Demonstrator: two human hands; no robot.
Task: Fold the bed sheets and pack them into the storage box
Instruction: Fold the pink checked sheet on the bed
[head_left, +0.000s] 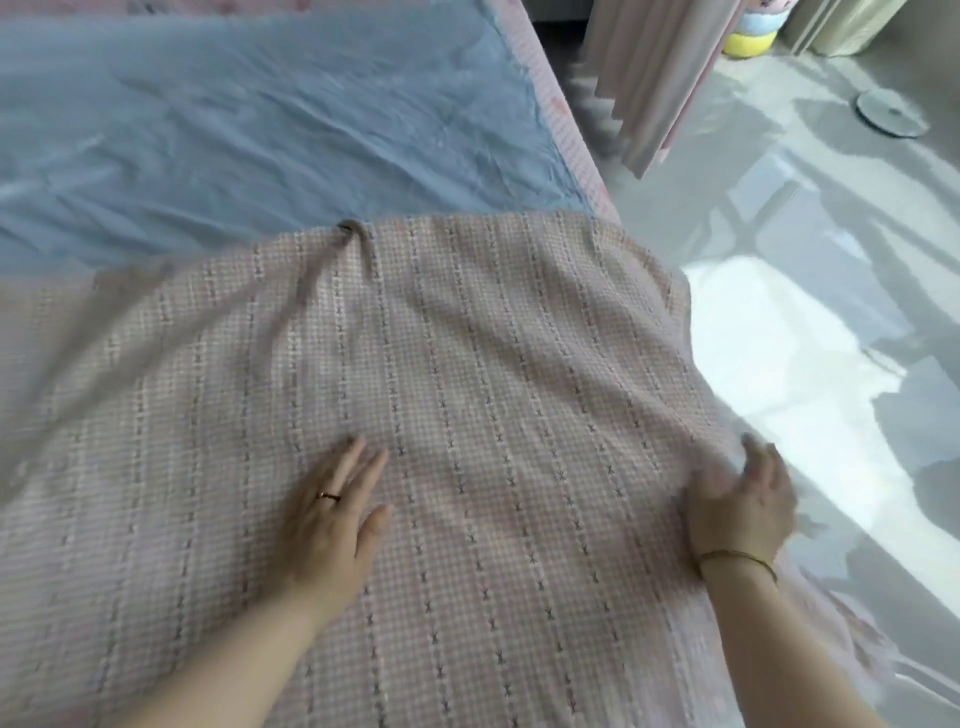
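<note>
A pink checked bed sheet (467, 374) with dotted stripes lies spread over the near part of the bed, its far edge folded across the middle. My left hand (332, 514) rests flat on it with straight fingers, a ring on one finger. My right hand (743, 499) is at the sheet's right edge where it hangs off the bed; it is blurred, with its fingers bent at the cloth, and I cannot tell whether it grips the edge. A blue sheet (249, 135) covers the far part of the bed. No storage box is in view.
The bed's pink edge (561, 130) runs along the right. Beyond it is a glossy grey floor (805, 312). Pink curtains (654, 78) hang at the top right, with a round grey disc (891, 111) on the floor and stacked soft cushions (758, 26) behind.
</note>
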